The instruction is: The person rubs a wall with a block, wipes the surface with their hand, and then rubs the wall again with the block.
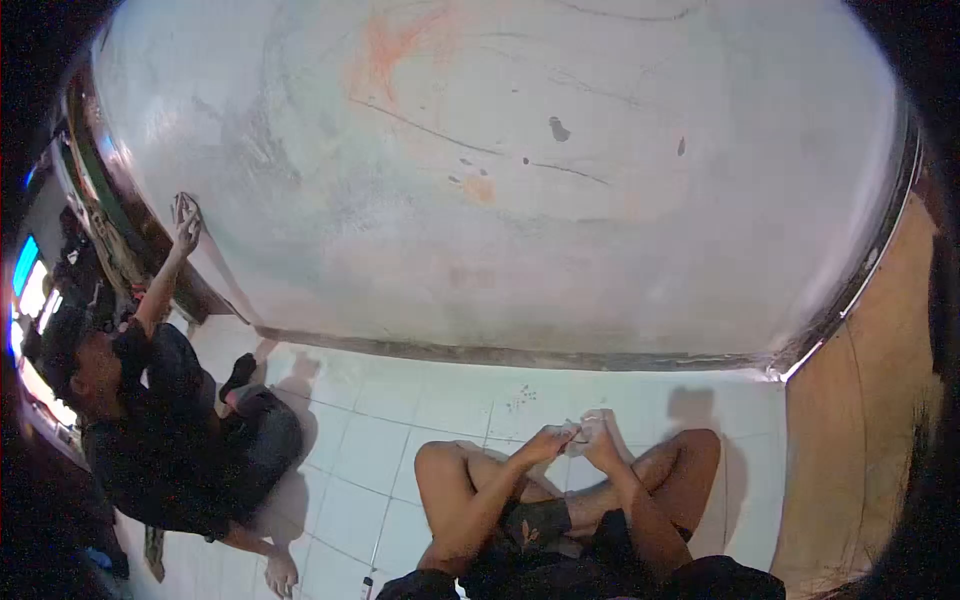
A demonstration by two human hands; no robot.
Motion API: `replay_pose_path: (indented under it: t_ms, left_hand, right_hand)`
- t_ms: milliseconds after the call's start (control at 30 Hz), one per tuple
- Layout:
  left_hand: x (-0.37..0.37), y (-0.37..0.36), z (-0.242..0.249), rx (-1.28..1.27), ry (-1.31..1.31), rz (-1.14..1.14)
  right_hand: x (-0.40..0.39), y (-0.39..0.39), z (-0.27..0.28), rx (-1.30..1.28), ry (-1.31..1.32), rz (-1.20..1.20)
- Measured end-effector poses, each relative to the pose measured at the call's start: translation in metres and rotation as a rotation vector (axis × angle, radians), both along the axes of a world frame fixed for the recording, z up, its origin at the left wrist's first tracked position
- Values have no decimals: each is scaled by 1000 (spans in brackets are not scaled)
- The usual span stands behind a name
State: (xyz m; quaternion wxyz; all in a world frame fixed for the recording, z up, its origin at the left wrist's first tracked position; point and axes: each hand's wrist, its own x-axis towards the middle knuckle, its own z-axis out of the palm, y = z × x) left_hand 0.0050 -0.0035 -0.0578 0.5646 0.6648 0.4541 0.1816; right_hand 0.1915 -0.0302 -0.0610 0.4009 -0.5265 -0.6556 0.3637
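My left hand (548,444) and my right hand (600,446) meet in front of my crossed legs, low over the tiled floor. Between them is a small, whitish, crumpled piece (573,436), too small to name for certain. The fingers of both hands are closed on it, my left from one side and my right from the other. Part of it is hidden by the fingers. Small dark crumbs (521,398) lie on the floor just beyond my hands.
A pale wall (620,270) with orange smears, dark lines and chipped spots rises ahead. At the left another person (170,430) sits on the floor, one hand (186,224) against the wall. A tan panel (840,400) stands at the right. White tiles (355,455) cover the floor.
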Motion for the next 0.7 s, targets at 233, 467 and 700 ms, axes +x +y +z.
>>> replay_pose_path:
  t_ms: [233,467,700]
  left_hand:
    - [-51,61,308,1769,867,812]
    - [-31,164,352,1705,237,1017]
    - [-28,211,292,1862,582,823]
  right_hand:
    - [-4,2,35,-101,333,-208]
    - [-16,14,25,-352,470,-142]
    - [-13,-3,-7,-274,619,-216]
